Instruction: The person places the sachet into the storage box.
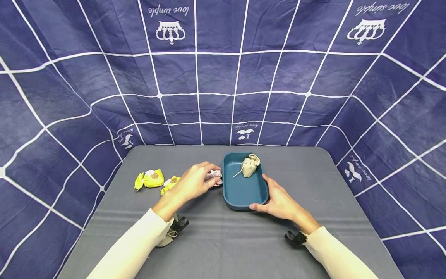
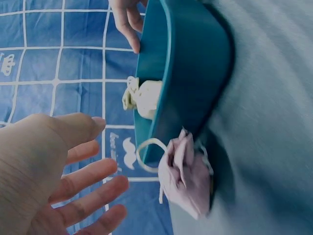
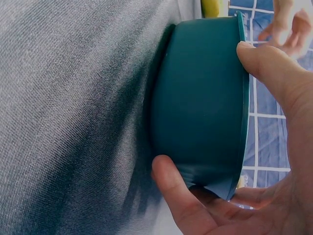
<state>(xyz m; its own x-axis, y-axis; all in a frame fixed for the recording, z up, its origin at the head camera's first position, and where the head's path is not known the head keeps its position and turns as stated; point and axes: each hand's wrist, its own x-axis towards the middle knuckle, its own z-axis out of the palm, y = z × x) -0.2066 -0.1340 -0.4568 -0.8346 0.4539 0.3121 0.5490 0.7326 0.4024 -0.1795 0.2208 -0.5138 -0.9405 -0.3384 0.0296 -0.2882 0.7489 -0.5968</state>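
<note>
A blue-green rectangular tub (image 1: 240, 195) stands on the grey table, with a beige drawstring pouch (image 1: 249, 166) inside toward its far end. My right hand (image 1: 278, 199) grips the tub's near right corner, thumb at the rim and fingers along the side. Just left of the tub lies a pink drawstring pouch (image 2: 186, 178), its pale cord looped upward. Above and beside that pouch is my left hand (image 1: 195, 182), its fingers spread and a gap showing between them and the pouch in the left wrist view. Part of the pink pouch is hidden behind the left hand in the head view.
Two yellow pouches with white flowers lie on the left, one farther out (image 1: 154, 179) and one (image 1: 170, 183) partly behind the left hand. A greyish pouch (image 1: 165, 241) shows under the left sleeve. Blue checked cloth (image 1: 216, 73) walls the table's back and sides.
</note>
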